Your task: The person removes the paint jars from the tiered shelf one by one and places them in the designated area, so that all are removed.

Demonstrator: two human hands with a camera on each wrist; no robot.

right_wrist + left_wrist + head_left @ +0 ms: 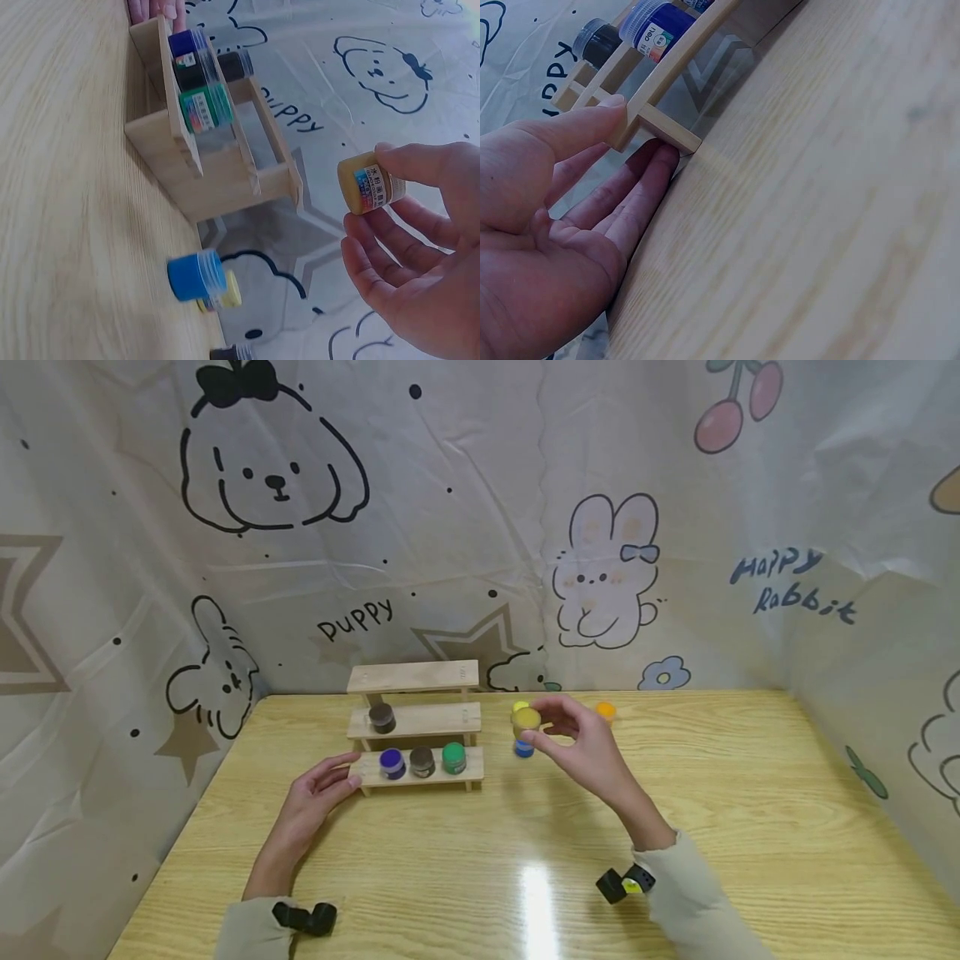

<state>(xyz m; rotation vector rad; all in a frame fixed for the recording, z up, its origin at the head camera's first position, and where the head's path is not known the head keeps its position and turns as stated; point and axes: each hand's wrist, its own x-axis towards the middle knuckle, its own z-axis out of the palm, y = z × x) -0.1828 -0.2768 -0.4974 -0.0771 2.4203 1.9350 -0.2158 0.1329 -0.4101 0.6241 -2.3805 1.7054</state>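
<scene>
My right hand [592, 756] pinches a mustard-yellow paint jar [367, 184] between thumb and fingers, lifted off the table to the right of a three-step wooden rack [412, 677]. At the rack's left end, my left hand [315, 797] grips the lowest step, its thumb [585, 129] against the step's edge and its other fingers lower, by the leg. On that step stand a purple jar [392, 763], a dark brown jar [422, 762] and a green jar [454, 758]. Another dark jar [382, 718] stands on the middle step, towards the left.
Below the held jar, a blue jar [196, 275] stands on the table with a yellow jar [229, 294] close by. An orange jar [606, 712] is partly behind my right hand. A dark jar [232, 353] shows at the right wrist view's lower edge. Printed sheeting [450, 552] hangs behind the table.
</scene>
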